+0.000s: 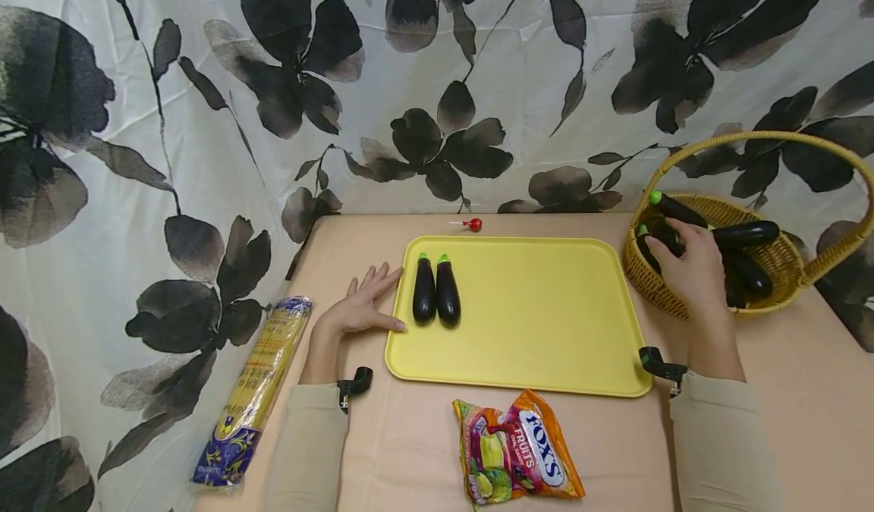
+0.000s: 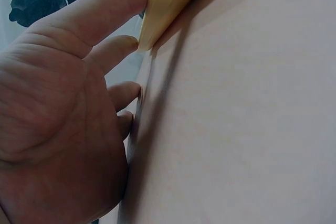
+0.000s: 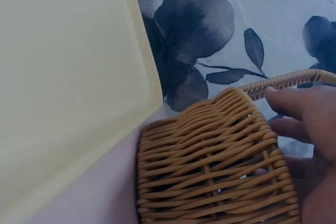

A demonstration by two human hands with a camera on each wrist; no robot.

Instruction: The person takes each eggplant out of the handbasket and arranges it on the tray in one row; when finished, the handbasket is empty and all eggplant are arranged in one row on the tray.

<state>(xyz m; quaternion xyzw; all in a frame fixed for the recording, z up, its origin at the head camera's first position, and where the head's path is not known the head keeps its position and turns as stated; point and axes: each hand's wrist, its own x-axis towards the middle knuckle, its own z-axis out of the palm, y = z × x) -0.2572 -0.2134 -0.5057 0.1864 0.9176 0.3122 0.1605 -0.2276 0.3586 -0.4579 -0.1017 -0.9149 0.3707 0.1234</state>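
Note:
Two dark eggplants [image 1: 424,292] with green stem ends lie side by side at the left of the yellow tray [image 1: 532,315]. My left hand [image 1: 358,303] rests at the tray's left edge with fingers spread; in the left wrist view its fingertips are right at the tray rim [image 2: 157,14]. At the right, my right hand [image 1: 693,265] reaches into a wicker basket [image 1: 672,299] that holds several eggplants [image 1: 747,235]. Its thumb and fingers are around an eggplant at the basket's left side. In the right wrist view the basket wall [image 3: 210,171] hides that eggplant and part of the fingers [image 3: 289,100].
An orange candy bag [image 1: 515,451] lies in front of the tray. A spaghetti pack [image 1: 253,394] lies along the table's left edge. Behind the tray is a small red object [image 1: 473,225]. The basket's tall handle [image 1: 758,136] arches over its opening. Flower-patterned cloth [image 1: 437,80] hangs behind.

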